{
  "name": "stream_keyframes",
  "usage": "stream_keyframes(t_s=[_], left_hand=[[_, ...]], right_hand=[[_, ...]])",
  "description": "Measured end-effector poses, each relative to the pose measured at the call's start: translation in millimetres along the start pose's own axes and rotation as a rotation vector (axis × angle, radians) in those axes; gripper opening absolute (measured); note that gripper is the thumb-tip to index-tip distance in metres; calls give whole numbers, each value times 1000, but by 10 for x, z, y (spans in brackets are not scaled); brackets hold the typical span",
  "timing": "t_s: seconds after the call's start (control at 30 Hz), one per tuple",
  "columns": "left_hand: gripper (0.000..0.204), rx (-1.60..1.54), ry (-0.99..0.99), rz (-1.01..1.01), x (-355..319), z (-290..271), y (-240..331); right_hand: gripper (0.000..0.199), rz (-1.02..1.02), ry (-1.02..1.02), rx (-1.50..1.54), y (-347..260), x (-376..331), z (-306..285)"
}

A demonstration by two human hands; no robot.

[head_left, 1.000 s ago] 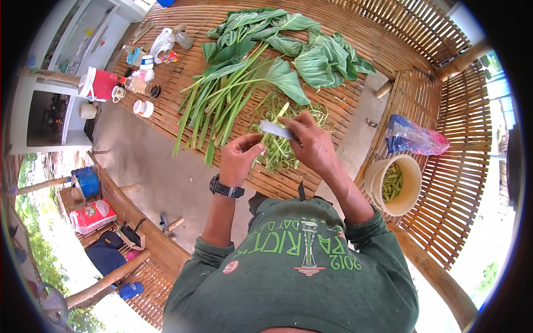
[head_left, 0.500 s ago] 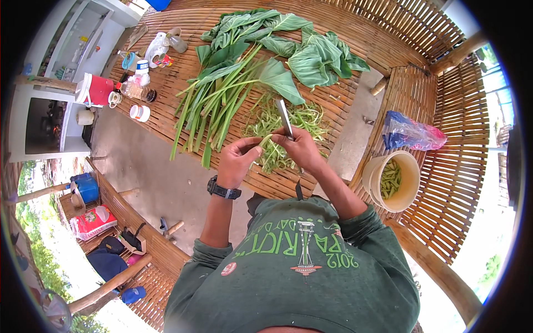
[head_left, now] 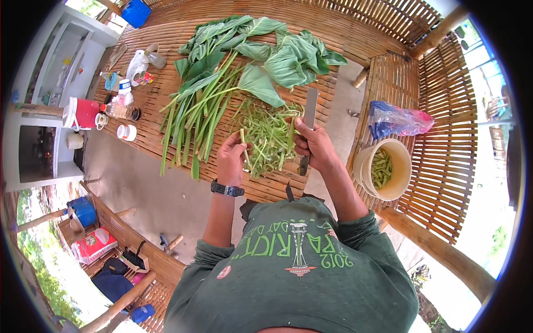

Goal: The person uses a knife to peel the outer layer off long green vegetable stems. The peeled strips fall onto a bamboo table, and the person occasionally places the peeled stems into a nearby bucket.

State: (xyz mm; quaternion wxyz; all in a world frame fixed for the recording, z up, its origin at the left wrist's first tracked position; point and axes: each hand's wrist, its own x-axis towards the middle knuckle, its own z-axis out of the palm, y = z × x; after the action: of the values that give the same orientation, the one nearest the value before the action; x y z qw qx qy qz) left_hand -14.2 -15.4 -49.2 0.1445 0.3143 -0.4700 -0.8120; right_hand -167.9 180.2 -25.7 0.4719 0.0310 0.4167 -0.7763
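The person sits at a slatted bamboo platform [head_left: 166,119], both forearms reaching out over a loose heap of thin green peelings [head_left: 266,136]. The left hand [head_left: 232,158] is closed around a single pale green stalk [head_left: 244,145], thumb and fingers pinching it so that it stands nearly upright between the two hands; a dark wristwatch [head_left: 226,189] sits on that wrist. The right hand [head_left: 314,145] is wrapped tight around the dark handle of a knife [head_left: 308,119], whose long flat blade points up and away from the person, above the heap and just beside the held stalk; I cannot tell whether the edge touches the stalk. Beyond the peelings lies a bundle of long-stemmed greens [head_left: 205,105], the stems fanning toward the person's left and the broad leaves [head_left: 283,55] spread across the far part of the platform. To the right, a pale round bucket [head_left: 361,166] holds short cut green pieces, and past it lies a crumpled blue and pink plastic bag [head_left: 397,119]. Along the left edge of the platform stand a red mug [head_left: 83,112], a small white jar [head_left: 126,132] and a few bottles [head_left: 125,102].
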Motion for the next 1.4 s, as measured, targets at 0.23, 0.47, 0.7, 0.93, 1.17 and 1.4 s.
stream_keyframes(t_s=[0.23,0.47,0.7,0.93,1.17,1.4], left_hand=[[32,135,-313,-87,88,536,-74],[11,481,-202,6,169,507,-124],[18,593,48,105,340,4,-4],[26,1192,80,287,283,-468,-130],[29,1122,-35,224,169,-507,-747],[21,1171,-160,369,-58,336,-804]], right_hand=[[33,64,-45,-73,81,-140,-17],[32,19,63,-47,36,-209,-198],[34,-27,233,-185,-56,-355,-651],[37,-297,770,-714,-158,-802,-1852],[36,-332,1256,-1507,-130,-1064,-2540],[33,-348,275,-830,836,-320,-779]])
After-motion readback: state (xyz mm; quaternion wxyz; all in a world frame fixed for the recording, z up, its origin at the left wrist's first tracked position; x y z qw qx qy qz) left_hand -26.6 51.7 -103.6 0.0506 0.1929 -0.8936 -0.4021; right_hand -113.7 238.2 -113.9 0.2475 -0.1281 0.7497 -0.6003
